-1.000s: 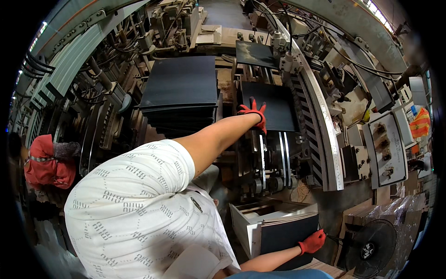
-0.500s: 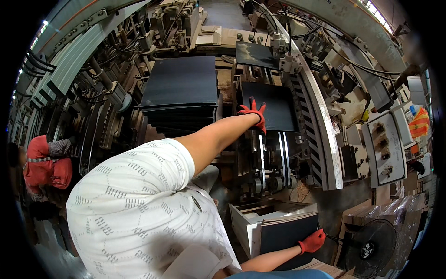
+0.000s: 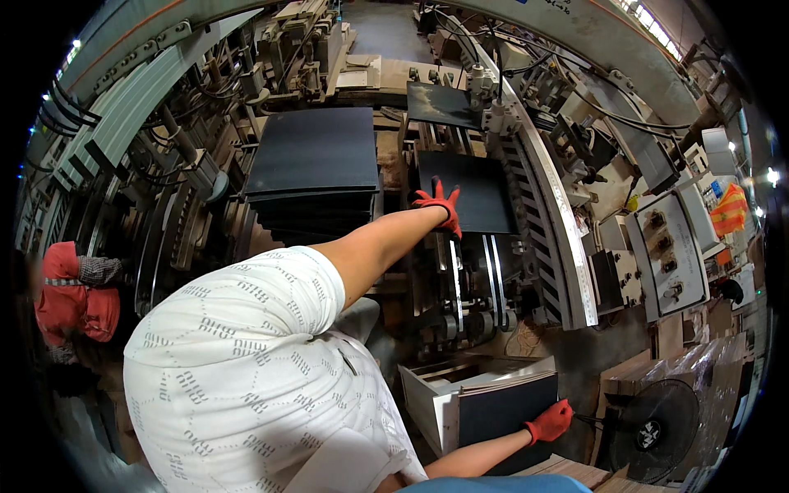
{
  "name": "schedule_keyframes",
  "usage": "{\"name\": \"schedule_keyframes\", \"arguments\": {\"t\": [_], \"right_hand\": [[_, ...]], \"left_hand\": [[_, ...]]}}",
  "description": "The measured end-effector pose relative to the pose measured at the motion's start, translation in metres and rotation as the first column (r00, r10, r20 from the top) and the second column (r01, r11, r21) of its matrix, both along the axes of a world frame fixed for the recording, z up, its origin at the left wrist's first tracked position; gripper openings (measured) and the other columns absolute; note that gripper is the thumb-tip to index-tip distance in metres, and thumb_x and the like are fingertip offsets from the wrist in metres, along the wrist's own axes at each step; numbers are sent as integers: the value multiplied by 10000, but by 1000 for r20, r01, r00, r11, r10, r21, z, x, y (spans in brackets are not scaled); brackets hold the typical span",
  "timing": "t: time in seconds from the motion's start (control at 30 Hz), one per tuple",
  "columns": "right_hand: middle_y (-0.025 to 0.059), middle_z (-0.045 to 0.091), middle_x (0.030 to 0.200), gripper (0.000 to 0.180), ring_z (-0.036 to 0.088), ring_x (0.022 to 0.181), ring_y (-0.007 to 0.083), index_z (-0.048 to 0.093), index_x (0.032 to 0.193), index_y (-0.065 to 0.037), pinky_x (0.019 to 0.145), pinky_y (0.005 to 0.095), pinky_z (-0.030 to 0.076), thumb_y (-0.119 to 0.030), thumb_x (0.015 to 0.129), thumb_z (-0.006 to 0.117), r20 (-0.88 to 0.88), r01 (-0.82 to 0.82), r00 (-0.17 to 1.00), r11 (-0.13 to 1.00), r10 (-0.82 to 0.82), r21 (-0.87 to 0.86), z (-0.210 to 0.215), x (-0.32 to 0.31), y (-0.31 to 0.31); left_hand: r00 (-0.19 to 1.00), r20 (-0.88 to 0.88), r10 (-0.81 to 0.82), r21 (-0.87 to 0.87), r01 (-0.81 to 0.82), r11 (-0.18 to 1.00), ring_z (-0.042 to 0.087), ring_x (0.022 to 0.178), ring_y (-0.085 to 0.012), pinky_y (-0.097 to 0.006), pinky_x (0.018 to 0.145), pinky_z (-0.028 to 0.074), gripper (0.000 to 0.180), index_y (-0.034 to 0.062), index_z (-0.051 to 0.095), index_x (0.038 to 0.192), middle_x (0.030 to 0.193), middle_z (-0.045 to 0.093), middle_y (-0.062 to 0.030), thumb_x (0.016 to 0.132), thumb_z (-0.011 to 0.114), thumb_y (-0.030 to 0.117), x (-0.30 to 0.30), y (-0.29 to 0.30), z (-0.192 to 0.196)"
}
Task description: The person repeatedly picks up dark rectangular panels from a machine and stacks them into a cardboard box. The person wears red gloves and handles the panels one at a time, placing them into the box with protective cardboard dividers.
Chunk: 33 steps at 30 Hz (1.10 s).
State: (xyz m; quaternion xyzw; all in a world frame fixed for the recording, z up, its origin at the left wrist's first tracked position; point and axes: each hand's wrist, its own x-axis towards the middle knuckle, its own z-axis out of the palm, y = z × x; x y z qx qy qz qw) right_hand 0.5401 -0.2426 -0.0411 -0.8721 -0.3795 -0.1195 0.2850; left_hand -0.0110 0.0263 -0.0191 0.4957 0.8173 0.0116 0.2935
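Observation:
My left hand [image 3: 438,207], in a red glove, reaches forward with its fingers spread. It rests over the near left part of a dark flat panel [image 3: 481,193] lying on the machine's rails. At lower right, my right hand [image 3: 549,421], also gloved in red, is closed at the right edge of an upright stack of dark-faced panels [image 3: 503,411]. What its fingers hold, if anything, is hidden. Left of the machine bed stands a tall stack of dark panels [image 3: 314,152]. Farther along the rails lies another dark panel [image 3: 444,104] with a dusty patch.
A long metal guide rail [image 3: 567,238] borders the bed on the right. Beyond it stands a control box [image 3: 670,255]. A black fan [image 3: 653,431] is close to my right hand. A pale open box [image 3: 419,394] sits behind the upright panels. A person in red [image 3: 74,296] is at far left.
The whole view has shifted slightly. My left hand stays spread over the panel on the rails, and my right hand remains closed at the edge of the upright stack.

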Motion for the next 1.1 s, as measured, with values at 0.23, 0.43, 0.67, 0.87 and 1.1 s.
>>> {"name": "schedule_keyframes", "arguments": {"t": [0.23, 0.43, 0.67, 0.87, 1.1], "right_hand": [[130, 729, 1031, 444, 652, 937, 379, 759, 1039, -110, 764, 491, 486, -482, 970, 527, -10, 29, 1000, 999, -29, -33, 3, 1, -5], [149, 724, 1050, 447, 652, 953, 394, 753, 1042, -105, 776, 500, 490, -483, 970, 527, -11, 15, 1000, 1000, -15, 16, 6, -2, -6], [135, 735, 957, 416, 670, 856, 408, 757, 966, -143, 678, 516, 492, -502, 944, 548, 12, 53, 999, 998, -53, 26, 6, -4, 6], [120, 739, 944, 407, 677, 853, 403, 761, 946, -160, 666, 522, 492, -514, 925, 563, 65, 83, 994, 996, -85, 28, 6, -2, 4], [127, 737, 946, 384, 676, 861, 410, 760, 945, -163, 680, 540, 497, -488, 923, 556, 38, 71, 997, 997, -72, 29, 6, -27, 10]], "left_hand": [[999, 6, -44, -48, 44, 998, -73, 1457, -655, -765, 1130, 196, 1466, 469, -2, 1612, 1653, -299, -155, 495, 930, 650, 4, -5, 15], [998, 9, -66, -15, 67, 998, -49, 1460, -652, -759, 1131, 215, 1513, 440, -25, 1617, 1645, -311, -167, 471, 932, 678, 2, -11, 19], [995, 87, -50, 11, 49, 999, -34, 1476, -630, -724, 1155, 187, 1455, 379, -22, 1635, 1657, -273, -188, 533, 826, 807, -13, -4, 7], [909, 392, 142, 503, -340, 795, 164, 1457, -596, -608, 1180, 252, 1293, 233, 69, 1638, 1689, -7, -179, 664, 727, 771, -14, -12, -26], [674, 729, 120, 363, -529, 767, 552, 965, -298, -431, 831, 453, 558, 65, 543, 1193, 1123, 566, -102, 750, 751, 331, -60, -20, -91]]}}
